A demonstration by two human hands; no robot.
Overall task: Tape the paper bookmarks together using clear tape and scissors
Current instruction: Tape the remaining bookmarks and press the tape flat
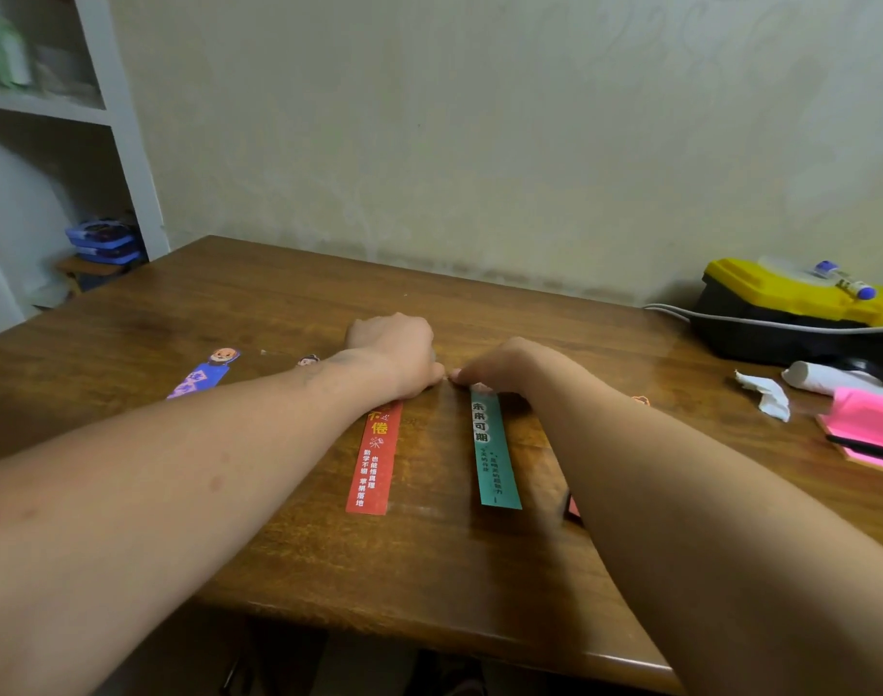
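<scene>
Bookmarks lie on the brown wooden desk [289, 560] at the centre of the frame: a red bookmark [375, 464] and a teal bookmark [495, 459], side by side but apart, both running lengthwise toward the lower edge of the frame with printed characters on them. The left hand [397, 354] rests over the upper end of the red bookmark, and the right hand [510, 366] covers the upper end of the teal one. The two hands meet just above the gap between the strips, their thumb tips near or touching each other. Both hands are knuckles-up with the fingers curled under, so whether they pinch anything cannot be told.

Left of centre, a purple bookmark [203, 376] with a cartoon head lies at a slant, and another small cartoon head [308, 360] peeks out just above the left forearm. A small red-and-black object [571, 505] shows beside the right forearm; what it is cannot be told.

At the right edge of the frame stand a yellow-and-black toolbox [781, 313], a crumpled white tissue [768, 394], a white roll [826, 378] and a pink notepad [869, 427] with a black pen [864, 447] on it. A white shelf [123, 123] stands at the upper left.
</scene>
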